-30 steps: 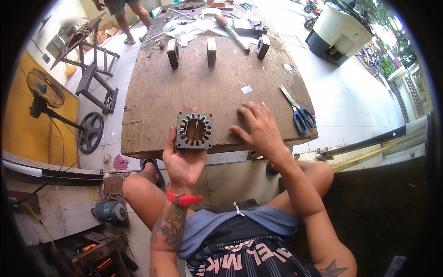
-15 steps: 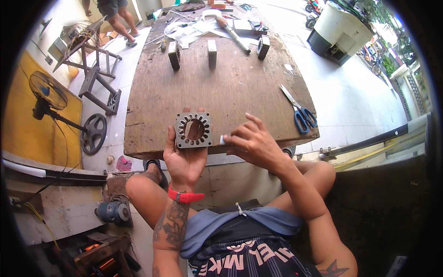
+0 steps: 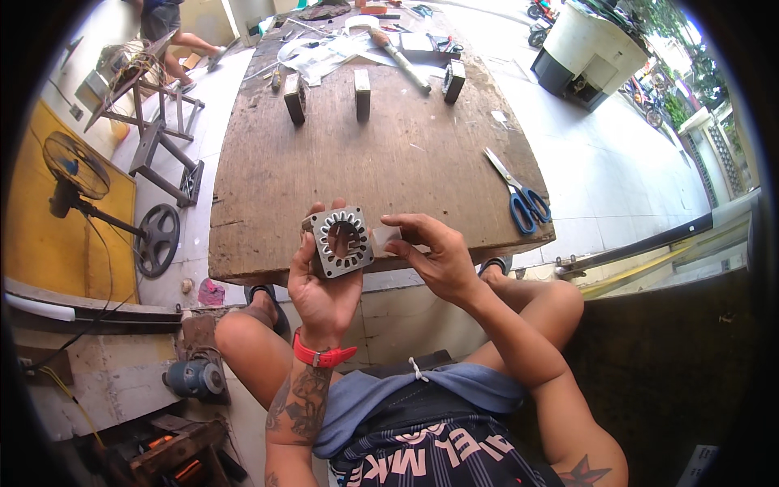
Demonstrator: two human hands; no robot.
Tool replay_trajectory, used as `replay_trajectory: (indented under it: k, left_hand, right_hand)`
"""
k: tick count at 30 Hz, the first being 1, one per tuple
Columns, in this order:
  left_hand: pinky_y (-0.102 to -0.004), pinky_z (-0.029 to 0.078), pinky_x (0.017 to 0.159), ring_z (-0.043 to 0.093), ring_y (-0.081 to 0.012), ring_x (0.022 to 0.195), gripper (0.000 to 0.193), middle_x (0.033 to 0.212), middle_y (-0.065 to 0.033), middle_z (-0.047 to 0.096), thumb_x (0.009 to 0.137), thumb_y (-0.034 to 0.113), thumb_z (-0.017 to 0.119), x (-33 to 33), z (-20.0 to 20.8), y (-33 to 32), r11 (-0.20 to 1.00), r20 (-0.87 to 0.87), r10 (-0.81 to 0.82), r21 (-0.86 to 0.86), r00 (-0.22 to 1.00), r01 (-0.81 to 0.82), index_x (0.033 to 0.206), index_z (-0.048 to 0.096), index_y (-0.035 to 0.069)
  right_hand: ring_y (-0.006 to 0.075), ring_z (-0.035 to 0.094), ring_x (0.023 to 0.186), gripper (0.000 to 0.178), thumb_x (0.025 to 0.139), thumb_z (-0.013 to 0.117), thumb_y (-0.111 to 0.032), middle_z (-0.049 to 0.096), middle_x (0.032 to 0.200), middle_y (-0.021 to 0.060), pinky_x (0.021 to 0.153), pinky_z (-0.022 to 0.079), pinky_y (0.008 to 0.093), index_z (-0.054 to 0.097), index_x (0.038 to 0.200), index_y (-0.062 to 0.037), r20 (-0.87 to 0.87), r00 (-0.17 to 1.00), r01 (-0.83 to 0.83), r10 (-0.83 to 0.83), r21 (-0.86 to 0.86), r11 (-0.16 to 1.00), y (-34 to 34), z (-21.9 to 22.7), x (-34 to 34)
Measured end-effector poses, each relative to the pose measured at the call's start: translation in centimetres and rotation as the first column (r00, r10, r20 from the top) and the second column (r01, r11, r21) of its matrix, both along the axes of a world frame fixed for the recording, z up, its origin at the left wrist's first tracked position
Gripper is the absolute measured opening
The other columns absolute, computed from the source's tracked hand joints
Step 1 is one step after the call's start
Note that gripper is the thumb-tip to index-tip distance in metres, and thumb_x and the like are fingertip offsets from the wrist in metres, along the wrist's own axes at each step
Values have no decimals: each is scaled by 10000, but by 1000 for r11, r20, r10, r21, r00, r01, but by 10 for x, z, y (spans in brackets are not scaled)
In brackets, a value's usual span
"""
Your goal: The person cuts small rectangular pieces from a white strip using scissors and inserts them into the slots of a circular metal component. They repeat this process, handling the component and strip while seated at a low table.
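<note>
In my left hand [image 3: 326, 284] rests a square metal motor stator core [image 3: 323, 217], its round bore ringed by slots and its face turned up toward me. The fingers reach behind it and the thumb lies along its left side. Just to the right, my right hand [image 3: 438, 253] pinches a small whitish slip of paper or film [image 3: 387, 235] between thumb and forefinger. The slip is beside the core's right edge; whether they touch I cannot tell. Both hands are over the near edge of the wooden table [image 3: 389, 170].
Blue-handled scissors [image 3: 526, 203] lie at the table's right. Further back stand three similar blocks, left [image 3: 294, 99], middle [image 3: 362, 96] and right [image 3: 454, 83]. Behind them are white sheets [image 3: 312, 57] and a long rod [image 3: 402, 61]. A fan [image 3: 77, 166] and a walking person [image 3: 166, 40] are left.
The core has tilted and come slightly nearer me. My right hand has turned, bringing the slip close to the core's right side. The person at the back has stepped along.
</note>
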State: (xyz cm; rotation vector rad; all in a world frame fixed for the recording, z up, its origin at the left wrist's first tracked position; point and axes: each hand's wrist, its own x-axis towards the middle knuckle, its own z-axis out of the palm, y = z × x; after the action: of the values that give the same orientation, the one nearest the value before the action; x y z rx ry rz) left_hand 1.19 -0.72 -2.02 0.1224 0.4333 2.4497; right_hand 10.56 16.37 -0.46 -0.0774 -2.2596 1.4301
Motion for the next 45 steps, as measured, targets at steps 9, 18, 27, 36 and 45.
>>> replay_trajectory:
  k: [9, 18, 27, 36, 45]
  left_hand:
    - [-459, 358, 1227, 485, -239, 1436, 489, 1591, -128, 486, 1080, 275, 508, 7, 3, 2, 995, -94, 2, -101, 996, -12, 1538, 444, 119]
    - [-448, 366, 1221, 493, -242, 1424, 496, 1570, -128, 500, 1078, 267, 502, 8, 4, 2, 991, -151, 21, -124, 988, -40, 1539, 433, 99]
    - [-481, 354, 1228, 486, -271, 1441, 482, 1569, -131, 511, 1086, 304, 482, 7, -1, 3, 1000, -48, -1, -25, 999, 0, 1524, 461, 102]
    - [-457, 396, 1198, 516, -253, 1410, 469, 1558, -130, 512, 1080, 220, 548, 1, 7, -4, 994, -23, 58, -87, 998, -60, 1530, 461, 122]
    - [-341, 524, 847, 639, -183, 957, 421, 1086, -97, 669, 996, 239, 686, -30, 28, 19, 531, -746, -196, -626, 636, -571, 1350, 576, 41]
  right_hand:
    - [282, 696, 907, 301, 854, 822, -100, 678, 1004, 96, 756, 592, 386, 688, 1122, -71, -275, 961, 157, -19, 489, 858, 1, 4, -10]
    - [268, 700, 883, 421, 772, 820, -37, 692, 989, 77, 758, 605, 389, 711, 1173, -100, -226, 969, 75, 95, 642, 763, 1, 7, -11]
    - [313, 702, 994, 362, 918, 777, -134, 688, 1148, 131, 831, 604, 411, 683, 1264, -82, -207, 978, 77, 12, 416, 906, -3, -11, -14]
    - [345, 624, 1110, 454, 949, 776, -343, 630, 1248, 165, 939, 541, 428, 700, 1314, -83, -105, 994, 43, 10, 489, 871, -18, -2, 0]
    - [215, 607, 819, 214, 849, 820, -275, 606, 854, 30, 799, 517, 379, 729, 921, -95, -350, 929, 47, 122, 438, 898, 1, 92, 87]
